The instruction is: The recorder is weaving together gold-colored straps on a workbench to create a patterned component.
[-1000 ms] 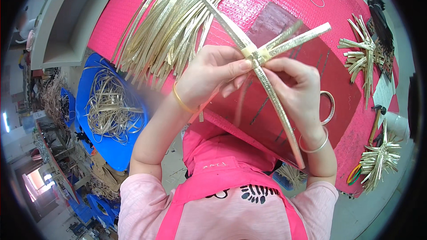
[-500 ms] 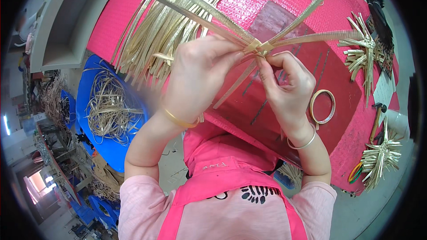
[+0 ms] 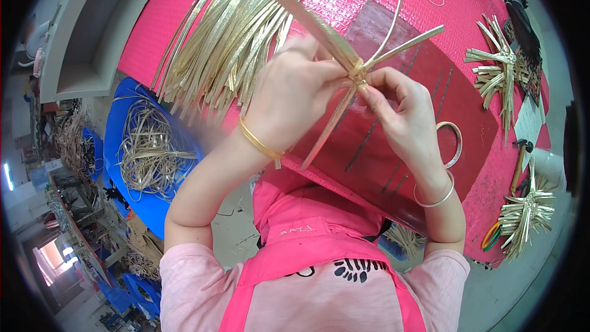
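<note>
Gold woven strips (image 3: 326, 31) cross in a small knot between my hands, held above the dark red mat (image 3: 424, 147). My left hand (image 3: 301, 86) is closed on the strips at the left of the knot, its fingertips partly hidden and slightly blurred. From the right, my right hand (image 3: 399, 101) pinches the knot's right side between thumb and fingers. Loose ends spread out: a wide one up to the left, two thinner ones up to the right, and one hanging down toward me.
A pile of gold strips (image 3: 227, 49) lies on the pink table cover (image 3: 147, 49). Tangled scraps sit in a blue bin (image 3: 117, 123) at left. To the right are a tape roll (image 3: 453, 141), finished-looking strip bundles (image 3: 505, 58), a hammer (image 3: 519, 163) and coloured bands (image 3: 491, 237).
The strip ends have swung: the ones at upper right now point more upward and look narrower. My left hand has shifted slightly right and down; my right forearm has moved a little outward.
</note>
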A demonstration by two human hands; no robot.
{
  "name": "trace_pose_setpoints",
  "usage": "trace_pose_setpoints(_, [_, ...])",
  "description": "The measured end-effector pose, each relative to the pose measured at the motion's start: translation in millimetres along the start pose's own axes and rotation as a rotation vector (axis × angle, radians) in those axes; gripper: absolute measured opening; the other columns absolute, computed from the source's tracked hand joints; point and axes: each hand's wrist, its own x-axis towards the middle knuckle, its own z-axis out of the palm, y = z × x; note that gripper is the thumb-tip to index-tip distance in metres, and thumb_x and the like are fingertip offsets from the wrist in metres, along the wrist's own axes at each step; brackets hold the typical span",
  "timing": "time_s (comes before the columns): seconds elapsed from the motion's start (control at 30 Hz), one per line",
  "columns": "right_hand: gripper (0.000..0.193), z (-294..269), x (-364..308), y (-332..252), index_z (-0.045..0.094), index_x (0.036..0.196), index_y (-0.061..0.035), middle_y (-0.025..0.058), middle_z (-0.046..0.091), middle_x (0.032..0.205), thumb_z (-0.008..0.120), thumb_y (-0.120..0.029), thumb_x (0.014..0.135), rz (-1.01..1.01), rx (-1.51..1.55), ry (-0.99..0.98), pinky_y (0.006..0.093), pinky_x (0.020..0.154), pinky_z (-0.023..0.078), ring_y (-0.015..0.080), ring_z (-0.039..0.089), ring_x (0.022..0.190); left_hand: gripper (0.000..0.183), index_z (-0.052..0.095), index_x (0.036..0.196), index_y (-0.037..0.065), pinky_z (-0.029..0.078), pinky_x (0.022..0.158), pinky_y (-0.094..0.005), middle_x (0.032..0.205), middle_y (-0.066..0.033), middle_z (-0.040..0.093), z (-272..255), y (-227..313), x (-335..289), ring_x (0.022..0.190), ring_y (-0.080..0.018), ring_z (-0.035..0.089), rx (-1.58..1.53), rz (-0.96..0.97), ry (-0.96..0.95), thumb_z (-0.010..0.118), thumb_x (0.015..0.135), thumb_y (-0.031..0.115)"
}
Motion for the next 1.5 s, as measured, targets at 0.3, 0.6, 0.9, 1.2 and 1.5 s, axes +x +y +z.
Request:
trace_pose_setpoints(0.3, [0.015,10.7,7.4,14.7,0.052,0.086,0.0015,0.0018,0.053,0.071,0.058,-0.008,0.076,-0.101,0.327,0.027,0.0181,0.063,0.039,0.0061,0.05,0.068,0.014,0.057,0.083,-0.005,0.045,0.053,-0.0206,0.072,-0.0066,0.058,6.4,9.8,-6.9,0.06,-0.0111,0.056,-0.808,-0.553,-0.043,0.05,0.081,0.008])
trace_pose_setpoints(0.6, [0.022,16.4,-3.3,5.6,0.045,0.091,-0.0019,0.0055,0.058,0.069,0.058,-0.002,0.073,-0.194,0.036,0.157,0.0205,0.057,0.043,0.0084,0.056,0.067,0.019,0.058,0.09,-0.006,0.046,0.055,-0.0216,0.073,-0.0103,0.06,5.4,4.8,-14.7,0.063,-0.0139,0.058,-0.793,-0.552,-0.067,0.056,0.077,0.009])
trace_pose_setpoints(0.9, [0.008,-10.3,8.1,-5.0,0.061,0.073,0.0013,0.0086,0.056,0.064,0.062,-0.004,0.067,-0.187,-0.185,-0.05,0.0236,0.055,0.042,0.0109,0.055,0.06,0.019,0.057,0.088,-0.007,0.044,0.054,-0.0205,0.069,-0.0087,0.058,-13.9,3.7,-9.2,0.061,-0.012,0.056,-1.188,-0.778,-0.267,0.055,0.077,0.009])
trace_pose_setpoints(1.2, [0.016,15.9,-10.9,4.9,0.06,0.086,0.003,0.0121,0.061,0.066,0.057,-0.006,0.074,-0.137,0.24,0.109,0.0238,0.05,0.044,0.0112,0.058,0.057,0.016,0.058,0.085,-0.005,0.043,0.051,-0.0194,0.067,-0.007,0.059,6.0,9.4,-13.2,0.059,-0.0082,0.055,-0.901,-0.583,-0.015,0.054,0.078,0.008])
trace_pose_setpoints(1.5, [0.007,20.9,-6.8,7.6,0.058,0.073,0.0,0.0121,0.057,0.065,0.06,-0.006,0.07,-0.312,-0.283,0.198,0.0282,0.046,0.043,0.0229,0.056,0.054,0.016,0.057,0.088,-0.007,0.048,0.06,-0.0216,0.074,-0.0096,0.06,-2.3,1.8,-17.0,0.067,-0.0111,0.057,-0.253,-0.269,-0.102,0.053,0.079,0.006])
